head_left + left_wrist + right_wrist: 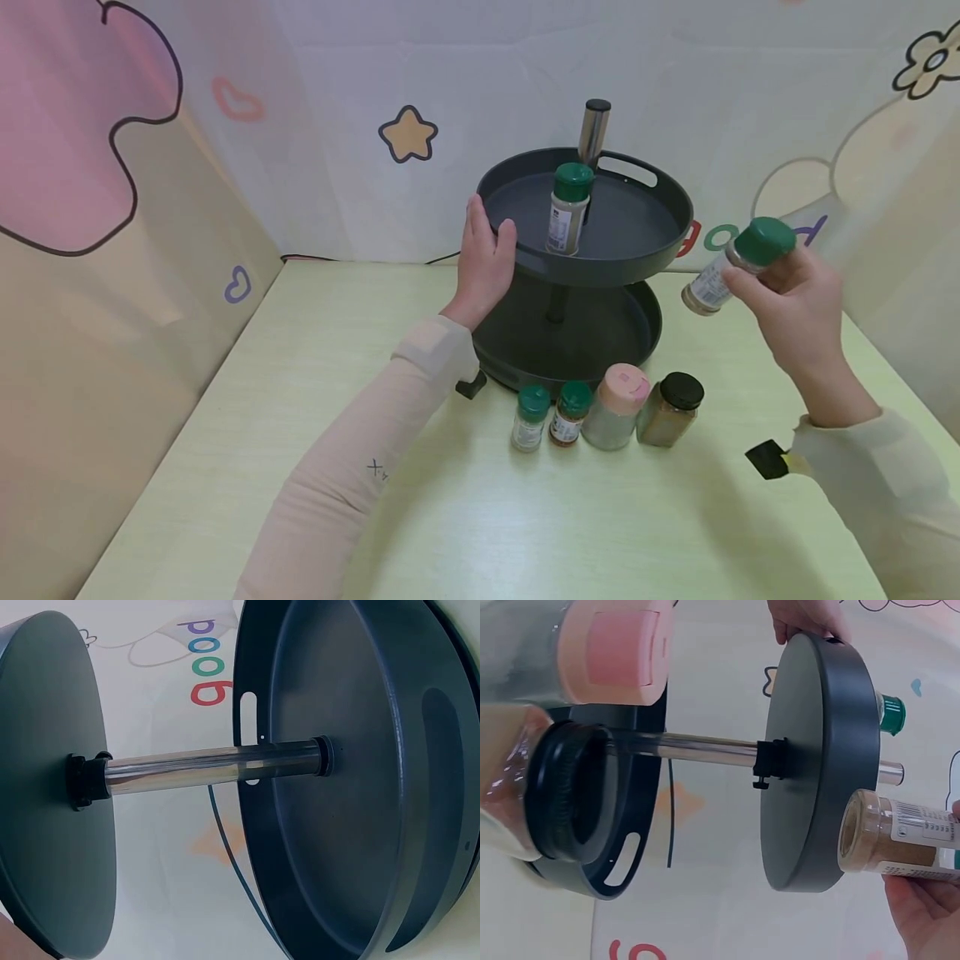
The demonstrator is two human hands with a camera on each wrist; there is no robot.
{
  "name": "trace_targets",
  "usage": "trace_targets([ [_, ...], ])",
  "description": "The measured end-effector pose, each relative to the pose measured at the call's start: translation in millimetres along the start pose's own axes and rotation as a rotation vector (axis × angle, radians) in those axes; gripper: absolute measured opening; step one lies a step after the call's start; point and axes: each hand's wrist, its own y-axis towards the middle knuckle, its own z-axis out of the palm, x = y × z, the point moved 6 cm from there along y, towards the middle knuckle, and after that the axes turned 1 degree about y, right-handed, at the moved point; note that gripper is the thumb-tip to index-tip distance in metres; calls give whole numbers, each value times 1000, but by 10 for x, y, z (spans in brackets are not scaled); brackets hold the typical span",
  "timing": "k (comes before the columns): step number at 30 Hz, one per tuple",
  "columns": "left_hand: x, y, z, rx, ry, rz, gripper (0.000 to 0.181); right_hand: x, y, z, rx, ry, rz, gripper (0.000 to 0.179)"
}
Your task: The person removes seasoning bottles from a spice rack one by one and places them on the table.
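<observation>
A two-tier black rack (637, 268) with a metal post stands on the table. My left hand (483, 265) rests on the left rim of its upper tray, thumb at the near edge. In my right hand (806, 333) I grip a green-capped spice jar (708, 287), tilted and held in the air right of the upper tray. Brown powder and a label show on this spice jar (911, 832) in the right wrist view. Another green-capped spice jar (567, 212) stands upright on the upper tray. The lower tray (337, 847) looks bare in the left wrist view.
In front of the rack stand two small green-capped jars (528, 421), a pink-lidded jar (611, 425) and a black-lidded jar (671, 412) in a row. A printed cloth (337, 150) hangs behind the table (337, 333). A thin cable (442, 258) runs along the back edge.
</observation>
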Motion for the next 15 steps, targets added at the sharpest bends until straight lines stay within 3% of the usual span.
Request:
trace_targets([
  [15,5,12,5,-5,-6,-2,63,-237,-99,-67,21,-56,50,33],
])
